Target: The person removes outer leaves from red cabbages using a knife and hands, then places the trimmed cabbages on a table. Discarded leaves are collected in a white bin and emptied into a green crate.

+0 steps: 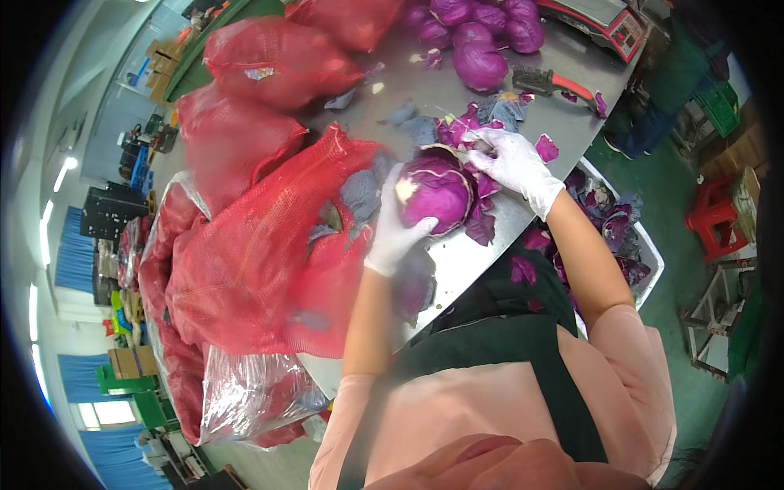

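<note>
A red cabbage (441, 196) rests over the metal table, its pale cut stem end turned left. My left hand (394, 229), in a white glove, is closed around its left side with the thumb across the near face. At its upper right, my gloved right hand (510, 163) has fingers bent together at the edge of a loosened outer leaf. Torn purple leaves (482, 214) lie against the cabbage's right side and behind it. Greyish outer leaves (359, 194) are scattered to its left.
Red mesh sacks (253, 237) cover the table's left side. Peeled red cabbages (480, 65) are piled at the far edge, near a red-handled knife (572, 87) and a scale (600, 24). A white bin (649, 253) of leaves stands below the right edge. Someone (682, 73) stands at far right.
</note>
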{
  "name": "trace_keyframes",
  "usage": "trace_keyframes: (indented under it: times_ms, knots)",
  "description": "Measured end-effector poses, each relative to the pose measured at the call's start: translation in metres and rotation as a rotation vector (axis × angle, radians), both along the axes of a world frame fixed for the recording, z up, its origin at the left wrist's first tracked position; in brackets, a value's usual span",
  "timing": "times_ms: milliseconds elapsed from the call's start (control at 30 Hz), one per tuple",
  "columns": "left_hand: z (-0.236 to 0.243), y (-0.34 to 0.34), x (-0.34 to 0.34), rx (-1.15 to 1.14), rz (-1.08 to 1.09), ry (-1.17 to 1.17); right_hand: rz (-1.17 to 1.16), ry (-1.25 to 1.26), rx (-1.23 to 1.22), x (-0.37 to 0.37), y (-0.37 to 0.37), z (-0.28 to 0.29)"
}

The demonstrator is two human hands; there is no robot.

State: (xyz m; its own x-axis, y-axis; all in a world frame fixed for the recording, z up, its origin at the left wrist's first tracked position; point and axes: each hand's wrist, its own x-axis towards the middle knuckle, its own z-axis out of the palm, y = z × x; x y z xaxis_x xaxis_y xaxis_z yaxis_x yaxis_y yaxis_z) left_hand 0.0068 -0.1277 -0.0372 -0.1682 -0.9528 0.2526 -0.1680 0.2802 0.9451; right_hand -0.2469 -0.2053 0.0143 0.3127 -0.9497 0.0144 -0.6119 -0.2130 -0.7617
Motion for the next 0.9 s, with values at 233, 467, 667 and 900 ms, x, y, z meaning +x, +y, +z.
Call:
trace_keyframes:
  times_ms: [233,467,667,900]
  knots:
    - [0.025,0.013,-0.015,-0.168,-0.005,-0.533,0.293,-0.082,0.171,0.005,0.012,0.021]
    - [0.029,0.020,-0.058,-0.157,0.274,-0.599,0.312,-0.032,0.139,-0.006,0.027,0.024]
    - [0.028,0.028,-0.080,-0.233,0.323,-0.748,0.411,0.215,0.026,-0.013,0.016,0.035]
    - [0.029,0.023,-0.085,-0.214,0.291,-0.806,0.374,0.217,-0.018,-0.016,0.024,0.032]
